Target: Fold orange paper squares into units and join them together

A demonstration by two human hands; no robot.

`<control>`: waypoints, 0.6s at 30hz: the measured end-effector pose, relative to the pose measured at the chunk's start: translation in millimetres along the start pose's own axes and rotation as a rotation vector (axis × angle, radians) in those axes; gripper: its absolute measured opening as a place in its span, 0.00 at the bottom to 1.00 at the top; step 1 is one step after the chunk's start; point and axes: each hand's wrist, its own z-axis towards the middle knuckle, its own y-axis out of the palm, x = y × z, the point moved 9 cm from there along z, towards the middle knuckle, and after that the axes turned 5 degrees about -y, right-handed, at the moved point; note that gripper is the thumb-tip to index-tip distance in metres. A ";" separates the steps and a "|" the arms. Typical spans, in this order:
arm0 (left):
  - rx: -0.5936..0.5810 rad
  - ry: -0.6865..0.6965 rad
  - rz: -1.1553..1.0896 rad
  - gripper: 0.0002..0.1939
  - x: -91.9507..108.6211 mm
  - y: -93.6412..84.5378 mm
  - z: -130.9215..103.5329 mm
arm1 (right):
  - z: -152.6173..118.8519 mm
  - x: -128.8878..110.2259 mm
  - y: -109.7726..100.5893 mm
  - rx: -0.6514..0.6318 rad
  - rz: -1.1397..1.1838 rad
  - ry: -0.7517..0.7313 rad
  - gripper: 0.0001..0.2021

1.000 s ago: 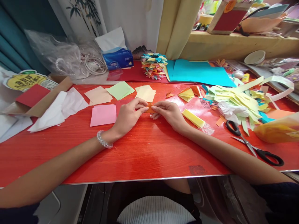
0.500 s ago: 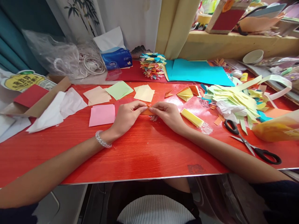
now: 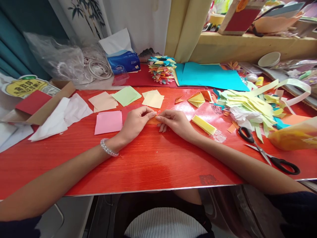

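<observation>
Between my two hands is a small piece of orange paper (image 3: pixel 153 121), mostly covered by my fingers. My left hand (image 3: pixel 137 122) pinches it between thumb and forefinger from the left; a clear beaded bracelet (image 3: pixel 109 147) circles that wrist. From the right, my right hand (image 3: pixel 175 122) pinches the same paper, its lower fingers curled beneath. Beside my left hand lies a stack of pink paper squares (image 3: pixel 108 122). Beyond the hands are green paper squares (image 3: pixel 126 96), cream squares (image 3: pixel 153 99) and peach squares (image 3: pixel 103 101). A folded yellow strip (image 3: pixel 203 125) rests right of my right hand.
Black-handled scissors (image 3: pixel 262 150) lie partly open at the right, near a heap of pale yellow paper strips (image 3: pixel 240 102). At the back stand a blue tissue pack (image 3: pixel 123 62) and a multicoloured folded-paper stack (image 3: pixel 162 70), beside blue sheets (image 3: pixel 210 76). A cardboard tray (image 3: pixel 56 99) sits left.
My fingertips have shifted slightly on the orange paper, the right ones a little to the left. More of the paper's lower part shows at left. The surrounding things stay in place.
</observation>
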 end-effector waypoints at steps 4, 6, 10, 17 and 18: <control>-0.055 0.007 0.081 0.13 1.3 7.1 -0.7 | -0.5 -0.9 -8.8 0.089 0.010 0.002 0.16; -0.067 -0.009 0.140 0.16 0.7 8.2 -1.6 | 0.1 -0.3 -8.7 0.077 0.035 0.008 0.17; -0.018 -0.008 0.179 0.18 3.2 1.7 -3.4 | 1.4 0.7 1.2 -0.045 0.068 0.029 0.16; -0.006 0.005 0.202 0.16 5.3 1.9 -6.3 | -0.9 -0.5 0.6 -0.012 0.012 0.055 0.18; -0.003 0.004 0.203 0.16 4.5 2.1 -6.1 | -0.9 0.3 -0.9 0.005 -0.001 0.057 0.19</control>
